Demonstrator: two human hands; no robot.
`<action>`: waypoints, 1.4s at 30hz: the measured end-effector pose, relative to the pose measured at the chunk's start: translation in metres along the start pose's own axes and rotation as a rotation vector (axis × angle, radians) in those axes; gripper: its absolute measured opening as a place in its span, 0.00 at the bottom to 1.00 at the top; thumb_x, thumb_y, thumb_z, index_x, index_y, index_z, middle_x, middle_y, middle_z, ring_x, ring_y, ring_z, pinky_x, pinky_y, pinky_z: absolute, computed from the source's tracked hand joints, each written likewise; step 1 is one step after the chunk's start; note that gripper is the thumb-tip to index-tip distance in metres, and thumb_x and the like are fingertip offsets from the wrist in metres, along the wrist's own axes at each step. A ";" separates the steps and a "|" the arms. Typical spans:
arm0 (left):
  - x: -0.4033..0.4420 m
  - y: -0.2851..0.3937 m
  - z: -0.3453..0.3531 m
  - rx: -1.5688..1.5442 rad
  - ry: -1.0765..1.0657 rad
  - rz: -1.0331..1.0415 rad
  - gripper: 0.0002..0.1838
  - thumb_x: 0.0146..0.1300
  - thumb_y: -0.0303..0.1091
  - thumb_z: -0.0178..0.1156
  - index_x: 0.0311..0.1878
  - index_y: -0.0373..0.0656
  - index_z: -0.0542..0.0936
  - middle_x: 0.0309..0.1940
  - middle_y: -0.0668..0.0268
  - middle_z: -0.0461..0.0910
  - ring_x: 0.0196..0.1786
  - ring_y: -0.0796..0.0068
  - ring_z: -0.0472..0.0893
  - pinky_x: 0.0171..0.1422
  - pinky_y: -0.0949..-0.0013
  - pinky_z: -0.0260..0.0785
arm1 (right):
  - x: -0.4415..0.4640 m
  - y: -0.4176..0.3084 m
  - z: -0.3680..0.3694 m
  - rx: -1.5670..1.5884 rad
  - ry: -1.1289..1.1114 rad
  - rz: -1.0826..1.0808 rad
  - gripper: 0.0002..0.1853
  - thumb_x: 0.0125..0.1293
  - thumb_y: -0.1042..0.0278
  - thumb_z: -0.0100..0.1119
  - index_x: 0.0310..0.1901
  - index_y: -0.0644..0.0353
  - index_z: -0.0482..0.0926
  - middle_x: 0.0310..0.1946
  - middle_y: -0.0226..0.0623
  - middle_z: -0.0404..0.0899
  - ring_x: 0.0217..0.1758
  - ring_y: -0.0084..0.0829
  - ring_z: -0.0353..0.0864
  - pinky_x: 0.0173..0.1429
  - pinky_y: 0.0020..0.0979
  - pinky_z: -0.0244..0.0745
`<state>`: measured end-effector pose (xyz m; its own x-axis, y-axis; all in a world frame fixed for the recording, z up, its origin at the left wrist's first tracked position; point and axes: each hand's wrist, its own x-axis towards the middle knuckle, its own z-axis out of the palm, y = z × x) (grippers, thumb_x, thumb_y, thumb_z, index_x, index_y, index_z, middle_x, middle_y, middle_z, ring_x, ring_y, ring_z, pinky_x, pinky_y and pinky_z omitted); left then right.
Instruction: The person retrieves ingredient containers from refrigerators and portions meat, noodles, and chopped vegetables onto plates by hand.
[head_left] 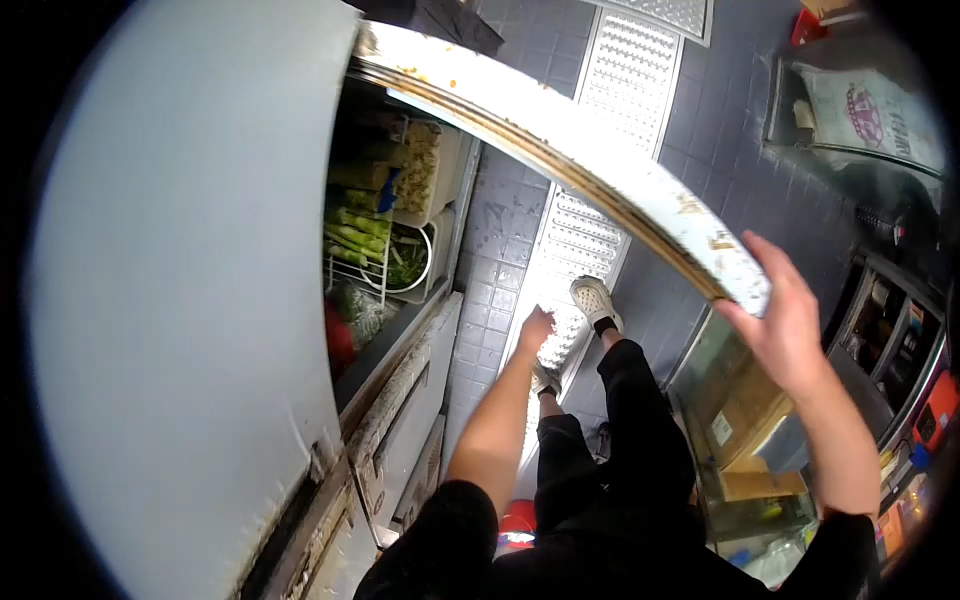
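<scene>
My right hand (785,315) is wrapped round the free edge of a white refrigerator door (600,150), which stands swung out from the cabinet. Thumb and fingers press on its two sides. My left hand (538,328) hangs low over the metal floor strip, its fingers curled in, with nothing visible in it. Inside the refrigerator, left of that hand, green stalks (358,235) lie in a white wire basket (384,265). Behind them is a white tub of pale chopped food (420,170). Nearer are a bowl of green leaves (408,258) and a clear plastic bag (362,312).
A large pale panel (190,280) fills the left side. A raised metal strip (585,235) crosses the dark tiled floor (505,215) beneath my feet. At right stand a glass-sided case with a cardboard box (745,415) and a printed white sack (865,112). A red container (517,522) is near my legs.
</scene>
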<state>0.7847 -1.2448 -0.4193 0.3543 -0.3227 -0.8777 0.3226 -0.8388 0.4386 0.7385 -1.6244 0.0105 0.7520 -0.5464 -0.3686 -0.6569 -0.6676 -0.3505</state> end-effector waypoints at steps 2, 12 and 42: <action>-0.117 0.012 0.027 0.500 -0.240 0.039 0.29 0.70 0.43 0.56 0.69 0.35 0.70 0.55 0.37 0.80 0.61 0.39 0.78 0.66 0.48 0.70 | -0.014 -0.013 0.007 0.017 0.010 0.010 0.43 0.54 0.52 0.78 0.66 0.69 0.71 0.58 0.56 0.80 0.60 0.49 0.82 0.66 0.43 0.78; -0.396 -0.109 0.011 0.262 0.119 -0.105 0.27 0.71 0.46 0.55 0.63 0.34 0.75 0.49 0.45 0.84 0.54 0.42 0.82 0.61 0.49 0.73 | -0.107 -0.139 0.117 0.554 0.054 0.079 0.37 0.65 0.52 0.68 0.66 0.72 0.68 0.65 0.59 0.71 0.67 0.56 0.72 0.70 0.43 0.69; -0.637 -0.275 0.400 -1.367 1.364 -0.906 0.28 0.65 0.40 0.61 0.64 0.33 0.76 0.56 0.40 0.80 0.60 0.43 0.79 0.68 0.52 0.70 | -0.412 -0.366 0.456 -0.822 -0.875 -1.724 0.22 0.70 0.53 0.50 0.32 0.64 0.85 0.36 0.58 0.83 0.40 0.57 0.83 0.49 0.50 0.77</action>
<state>0.1190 -0.9837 -0.0583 -0.1757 0.8514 -0.4942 0.7766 0.4284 0.4619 0.6444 -0.9245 -0.1026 0.0511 0.8854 -0.4620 0.8678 -0.2683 -0.4183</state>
